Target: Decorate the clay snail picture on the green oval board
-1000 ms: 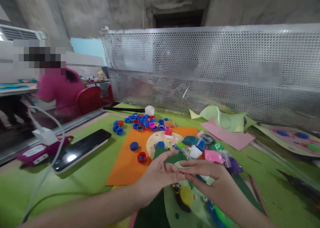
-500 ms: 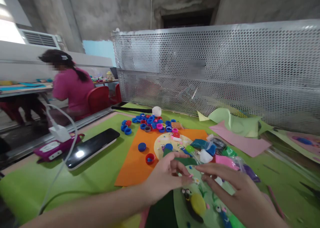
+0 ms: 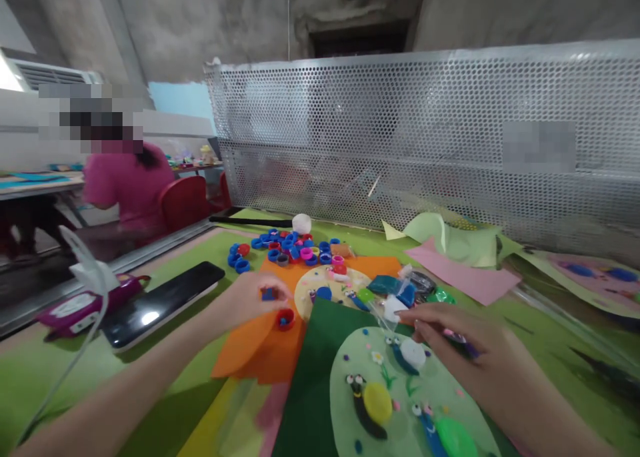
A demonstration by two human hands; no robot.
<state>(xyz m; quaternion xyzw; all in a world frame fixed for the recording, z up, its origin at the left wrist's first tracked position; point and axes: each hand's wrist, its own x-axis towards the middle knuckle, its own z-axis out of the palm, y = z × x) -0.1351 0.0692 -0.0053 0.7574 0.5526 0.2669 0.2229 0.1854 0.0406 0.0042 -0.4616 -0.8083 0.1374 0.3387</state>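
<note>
My left hand reaches over the orange sheet, fingers curved and apart around a blue bottle cap; whether they touch it I cannot tell. Just beside the fingertips sits a red cap with small blue bits inside. My right hand has thumb and index finger closed at a clear bag of white clay. Below it lies a pale green oval card on a dark green sheet. The card bears clay snails with yellow, white and green shells, a white flower, grass and dots.
Many caps are piled at the back, near a white ball. A phone and a purple power strip with a cable lie left. Coloured clay bags and pink paper are right. A perforated metal screen stands behind.
My hands have parted from above the pale green card. The left moved left to the caps, the right up to the white clay bag. The view has turned slightly right.
</note>
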